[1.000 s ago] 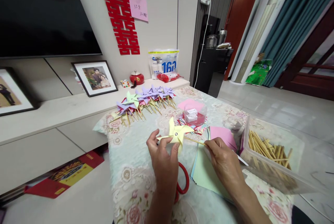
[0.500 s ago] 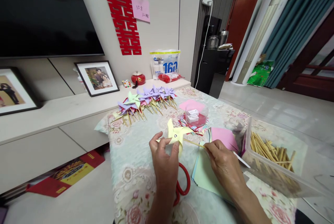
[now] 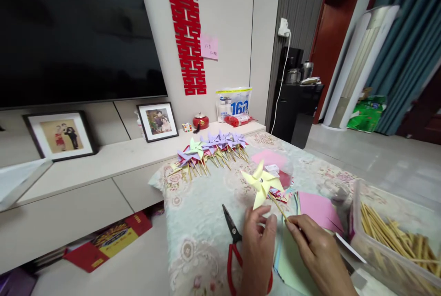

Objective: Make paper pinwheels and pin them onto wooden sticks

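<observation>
We are pinching one yellow pinwheel's [image 3: 262, 182] stick in our right hand [image 3: 319, 254]; our left hand [image 3: 257, 250] is hovering loosely curled beside one pair of red scissors [image 3: 231, 245].

left hand [image 3: 257, 245]: raised, fingers curled, thumb up | right hand [image 3: 319, 252]: fingers pinched, beside left

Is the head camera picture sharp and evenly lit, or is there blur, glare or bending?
Head view: soft, even indoor light, no harsh glare; yellow pinwheel and both hands, left hand and right hand, reasonably sharp; wide-lens bending tilts the television and curtains at the edges.
</observation>
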Demonstrator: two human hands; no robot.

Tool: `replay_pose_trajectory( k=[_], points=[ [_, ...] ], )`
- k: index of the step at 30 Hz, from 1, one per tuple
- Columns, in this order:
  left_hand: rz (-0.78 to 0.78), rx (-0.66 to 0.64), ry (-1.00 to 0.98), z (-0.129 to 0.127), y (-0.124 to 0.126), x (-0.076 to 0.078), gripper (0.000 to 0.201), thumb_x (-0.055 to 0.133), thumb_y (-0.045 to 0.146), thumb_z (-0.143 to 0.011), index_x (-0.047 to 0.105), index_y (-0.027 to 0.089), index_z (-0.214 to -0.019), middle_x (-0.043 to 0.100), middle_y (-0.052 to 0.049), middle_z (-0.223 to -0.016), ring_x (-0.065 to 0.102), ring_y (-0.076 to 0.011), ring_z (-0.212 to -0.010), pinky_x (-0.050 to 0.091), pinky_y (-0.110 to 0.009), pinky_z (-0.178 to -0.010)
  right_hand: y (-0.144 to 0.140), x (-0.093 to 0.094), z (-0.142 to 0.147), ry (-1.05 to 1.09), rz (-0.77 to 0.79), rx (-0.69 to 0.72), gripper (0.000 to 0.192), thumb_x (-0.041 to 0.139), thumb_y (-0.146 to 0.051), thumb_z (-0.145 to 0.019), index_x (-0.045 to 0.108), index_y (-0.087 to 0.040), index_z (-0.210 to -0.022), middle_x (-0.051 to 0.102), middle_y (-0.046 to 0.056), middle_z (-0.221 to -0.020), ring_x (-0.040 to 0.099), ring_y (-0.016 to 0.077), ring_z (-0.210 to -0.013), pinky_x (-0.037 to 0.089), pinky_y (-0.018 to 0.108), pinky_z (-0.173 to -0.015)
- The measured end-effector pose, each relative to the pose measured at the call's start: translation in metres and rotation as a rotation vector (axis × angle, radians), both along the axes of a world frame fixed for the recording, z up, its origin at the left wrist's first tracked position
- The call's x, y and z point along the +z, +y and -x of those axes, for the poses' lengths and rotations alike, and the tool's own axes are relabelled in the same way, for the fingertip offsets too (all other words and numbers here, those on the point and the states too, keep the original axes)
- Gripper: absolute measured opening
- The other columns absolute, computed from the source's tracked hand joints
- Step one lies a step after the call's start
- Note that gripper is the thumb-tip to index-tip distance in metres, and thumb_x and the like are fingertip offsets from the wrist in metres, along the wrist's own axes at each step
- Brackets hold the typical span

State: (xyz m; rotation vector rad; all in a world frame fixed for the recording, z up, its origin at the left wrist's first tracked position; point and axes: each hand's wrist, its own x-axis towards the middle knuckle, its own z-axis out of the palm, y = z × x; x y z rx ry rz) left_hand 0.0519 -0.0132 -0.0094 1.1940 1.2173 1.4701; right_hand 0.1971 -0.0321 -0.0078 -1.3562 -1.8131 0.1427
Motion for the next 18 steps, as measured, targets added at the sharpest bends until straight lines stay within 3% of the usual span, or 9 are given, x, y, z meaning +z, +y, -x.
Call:
replay_pose_trajectory(
  k=[4, 7, 11, 15, 18],
  points=[
    [0.037, -0.105, -0.120, -0.002, 0.003, -0.003, 0.029, 0.066, 0.044, -0.082, 0.070, 0.016, -0.076, 0.068, -0.006, -0.077, 0.060, -0.0189, -0.073, 0.049, -0.029, -0.070, -0.003, -0.001, 0.012, 0.017, 0.043, 0.113, 0.022, 0.045, -0.034, -0.101, 0.065, -0.024, -0.096, 0.069, 0.004, -0.085, 0.069, 0.0181, -0.078, 0.053, 0.026, -0.070],
    [0.059, -0.069, -0.138, 0.003, 0.007, -0.004, 0.039, 0.068, 0.053, -0.078, 0.066, 0.016, -0.066, 0.061, -0.002, -0.065, 0.055, -0.0168, -0.066, 0.046, -0.027, -0.065, -0.001, -0.005, 0.016, 0.014, 0.099, 0.150, 0.023, 0.047, -0.035, -0.099, 0.066, -0.024, -0.093, 0.070, 0.004, -0.086, 0.070, 0.0187, -0.079, 0.053, 0.026, -0.071],
    [0.061, -0.015, -0.189, 0.011, 0.012, -0.003, 0.043, 0.070, 0.059, -0.073, 0.066, 0.016, -0.066, 0.061, -0.003, -0.064, 0.055, -0.0174, -0.066, 0.046, -0.028, -0.065, 0.007, -0.002, 0.018, -0.015, 0.220, 0.151, 0.028, 0.048, -0.038, -0.097, 0.065, -0.024, -0.081, 0.070, 0.004, -0.080, 0.067, 0.0199, -0.073, 0.050, 0.028, -0.067],
    [0.105, 0.099, -0.297, 0.014, 0.016, -0.006, 0.038, 0.069, 0.054, -0.076, 0.072, 0.017, -0.085, 0.069, -0.006, -0.077, 0.060, -0.0197, -0.072, 0.049, -0.029, -0.066, 0.030, 0.023, 0.032, 0.006, 0.270, 0.128, 0.031, 0.047, -0.041, -0.095, 0.062, -0.022, -0.075, 0.067, 0.003, -0.072, 0.064, 0.0202, -0.067, 0.047, 0.029, -0.063],
    [0.153, 0.102, -0.402, 0.012, 0.019, -0.008, 0.033, 0.072, 0.045, -0.073, 0.072, 0.016, -0.088, 0.071, -0.009, -0.083, 0.062, -0.0189, -0.070, 0.049, -0.028, -0.064, 0.062, 0.049, 0.055, 0.053, 0.293, 0.133, 0.029, 0.047, -0.039, -0.094, 0.059, -0.022, -0.074, 0.065, 0.002, -0.068, 0.065, 0.0198, -0.065, 0.045, 0.027, -0.060]
  ],
)
